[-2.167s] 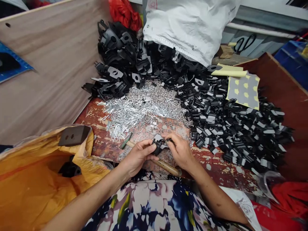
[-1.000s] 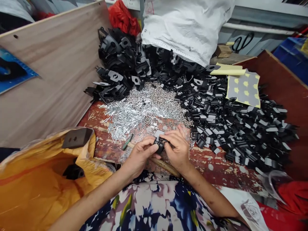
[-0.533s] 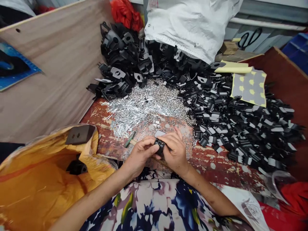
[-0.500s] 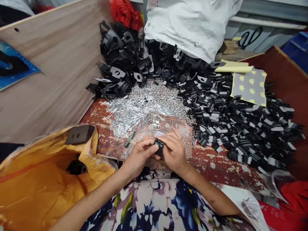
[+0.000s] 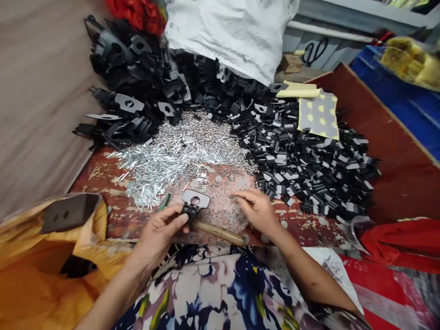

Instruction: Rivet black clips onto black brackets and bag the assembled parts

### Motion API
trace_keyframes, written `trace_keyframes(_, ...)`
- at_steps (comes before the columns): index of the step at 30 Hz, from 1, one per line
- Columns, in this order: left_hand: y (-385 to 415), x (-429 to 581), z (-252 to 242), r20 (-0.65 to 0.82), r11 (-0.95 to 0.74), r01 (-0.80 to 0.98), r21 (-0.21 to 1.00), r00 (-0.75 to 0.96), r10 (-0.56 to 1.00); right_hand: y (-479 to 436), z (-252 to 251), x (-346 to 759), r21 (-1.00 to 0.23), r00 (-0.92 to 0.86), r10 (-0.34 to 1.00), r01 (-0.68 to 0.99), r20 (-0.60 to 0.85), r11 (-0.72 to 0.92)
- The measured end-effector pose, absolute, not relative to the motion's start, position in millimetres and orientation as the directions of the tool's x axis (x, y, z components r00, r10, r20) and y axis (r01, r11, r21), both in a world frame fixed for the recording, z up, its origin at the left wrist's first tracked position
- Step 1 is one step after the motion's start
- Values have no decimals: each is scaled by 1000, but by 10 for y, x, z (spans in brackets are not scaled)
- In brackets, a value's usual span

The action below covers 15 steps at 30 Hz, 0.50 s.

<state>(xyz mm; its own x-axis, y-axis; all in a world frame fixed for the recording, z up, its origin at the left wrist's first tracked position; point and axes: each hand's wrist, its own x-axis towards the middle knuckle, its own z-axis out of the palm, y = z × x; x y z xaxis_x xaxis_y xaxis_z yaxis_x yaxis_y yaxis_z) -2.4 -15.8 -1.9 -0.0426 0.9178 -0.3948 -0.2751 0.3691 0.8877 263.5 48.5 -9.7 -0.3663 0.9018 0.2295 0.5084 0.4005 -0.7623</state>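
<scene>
My left hand (image 5: 163, 229) pinches a black plastic clip (image 5: 195, 200) by its lower end, thumb on top. The clip's flat grey face with a round hole points up and away from me. Under it lies a wooden handle (image 5: 220, 231), its left end hidden behind the clip. My right hand (image 5: 256, 211) hovers apart from the clip, over the worn board, with index finger and thumb drawn together; anything between the tips is too small to make out. Beyond both hands spreads a heap of metal pins (image 5: 161, 165).
Small black clip pieces (image 5: 302, 165) are heaped on the right, larger black parts (image 5: 127, 105) at the back left. A sticker sheet (image 5: 319, 114) lies on the small pieces. A green tool (image 5: 164, 201) sits by my left hand. A yellow bag (image 5: 30, 270) hangs at lower left.
My right hand has let go of the clip and moved right. My left hand keeps hold of the clip, now with its grey face showing. The view has turned to the right.
</scene>
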Motion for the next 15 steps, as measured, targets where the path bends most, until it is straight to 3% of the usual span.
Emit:
trace_keyframes(3,-195,-47,-52,-411,378,-266,887,-84,908,672,-167,2638,-605,-431,870,635,238,480)
trace_keyframes(7,-240,-55,-56,-442,405,-282,870,-81,893,946,-248,2357,-369,-580,753,657,309,657)
trace_keyframes(10,-274,-98,-38,-443,412,-274,869,-63,894,1133,-302,2235,-248,-711,646,597,277,763)
trace_keyframes(12,-285,-120,-35,-446,418,-270,867,-51,893,1192,-317,2230,-317,-736,624,545,264,777)
trace_keyframes(15,-267,-103,-54,-401,382,-217,898,-48,915,1136,-285,2242,-653,-578,752,442,317,615)
